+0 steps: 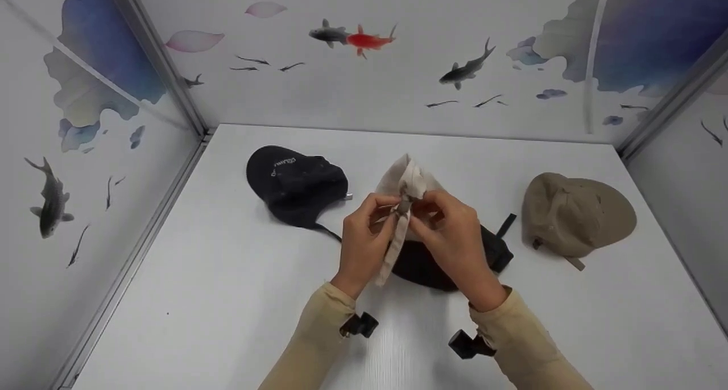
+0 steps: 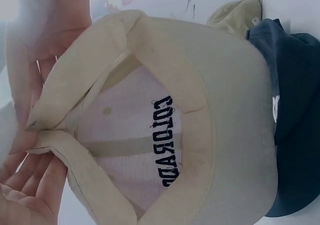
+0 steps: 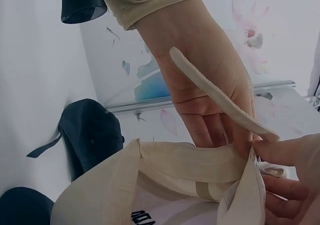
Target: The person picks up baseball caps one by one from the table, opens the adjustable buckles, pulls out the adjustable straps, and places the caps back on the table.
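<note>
A cream cap [image 1: 392, 177] is held up in front of me, its inside and the dark lettering COLORADO showing in the left wrist view. My left hand [image 1: 363, 236] pinches the back closure from the left. From the other side, my right hand [image 1: 458, 242] grips the same closure, fingertips close to a small metal buckle [image 1: 404, 207]. The loose strap end [image 3: 215, 92] sticks out past the fingers and hangs down toward me in the head view. Fingers partly hide the buckle. Below the raised cap, a black cap [image 1: 421, 265] lies partly covered by the right hand.
Another dark cap [image 1: 298, 179] with small pale lettering lies at the back left of the white table [image 1: 227, 299]. A tan cap [image 1: 569, 214] rests on the right, brim pointing right. Printed panels [image 1: 364, 94] wall in the table at the back and sides.
</note>
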A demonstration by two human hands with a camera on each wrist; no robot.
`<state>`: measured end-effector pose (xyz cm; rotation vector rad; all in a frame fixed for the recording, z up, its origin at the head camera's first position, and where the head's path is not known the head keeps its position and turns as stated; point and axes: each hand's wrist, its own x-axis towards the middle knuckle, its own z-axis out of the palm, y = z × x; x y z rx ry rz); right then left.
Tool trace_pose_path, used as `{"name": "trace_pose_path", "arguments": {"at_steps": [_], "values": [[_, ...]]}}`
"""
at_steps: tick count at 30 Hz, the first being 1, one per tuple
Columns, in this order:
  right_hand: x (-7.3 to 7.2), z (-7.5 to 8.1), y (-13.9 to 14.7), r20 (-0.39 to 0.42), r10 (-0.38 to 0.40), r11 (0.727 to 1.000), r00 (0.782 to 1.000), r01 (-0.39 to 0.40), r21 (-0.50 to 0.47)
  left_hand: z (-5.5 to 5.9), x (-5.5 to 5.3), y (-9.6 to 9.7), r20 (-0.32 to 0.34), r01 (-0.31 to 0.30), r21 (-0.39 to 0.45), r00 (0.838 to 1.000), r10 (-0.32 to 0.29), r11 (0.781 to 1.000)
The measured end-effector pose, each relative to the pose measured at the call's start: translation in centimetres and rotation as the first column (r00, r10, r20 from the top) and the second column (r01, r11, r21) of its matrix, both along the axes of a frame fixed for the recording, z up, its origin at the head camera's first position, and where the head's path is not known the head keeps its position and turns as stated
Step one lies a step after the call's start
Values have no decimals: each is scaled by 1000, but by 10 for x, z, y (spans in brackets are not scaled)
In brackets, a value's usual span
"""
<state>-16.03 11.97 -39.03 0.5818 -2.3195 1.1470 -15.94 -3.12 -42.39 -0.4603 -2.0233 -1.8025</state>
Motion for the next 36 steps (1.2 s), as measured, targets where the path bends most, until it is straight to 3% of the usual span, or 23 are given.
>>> {"name": "trace_pose_path", "arguments": {"at_steps": [5, 9, 13, 16, 20, 26, 32, 36], "values": [[-4, -2, 0, 89, 24, 994, 996, -14, -106, -2, 0, -3, -16, 62, 12, 998, -61, 998], [-4, -1, 3, 151, 72, 982, 986, -44, -181, -1, -1, -6, 8, 109, 55, 994, -110, 992], [-3, 1, 6, 168, 106, 971, 980, -66, -228, 3, -2, -7, 45, 120, 86, 991, -124, 989], [-1, 4, 9, 131, 111, 969, 985, -77, -236, 7, -3, -7, 78, 122, 90, 989, -129, 988], [3, 7, 11, 14, 115, 966, 993, -108, -233, 11, -4, -6, 110, 109, 78, 987, -118, 991], [4, 8, 12, -150, 94, 974, 984, -122, -191, 13, -6, -6, 112, 85, 69, 989, -92, 994], [5, 6, 14, -189, 68, 979, 980, -102, -178, 12, -10, -8, 58, 23, 0, 998, -23, 1000], [5, 7, 16, -195, 78, 976, 978, -115, -187, 12, -12, -12, 57, -17, -27, 998, 18, 999]]}}
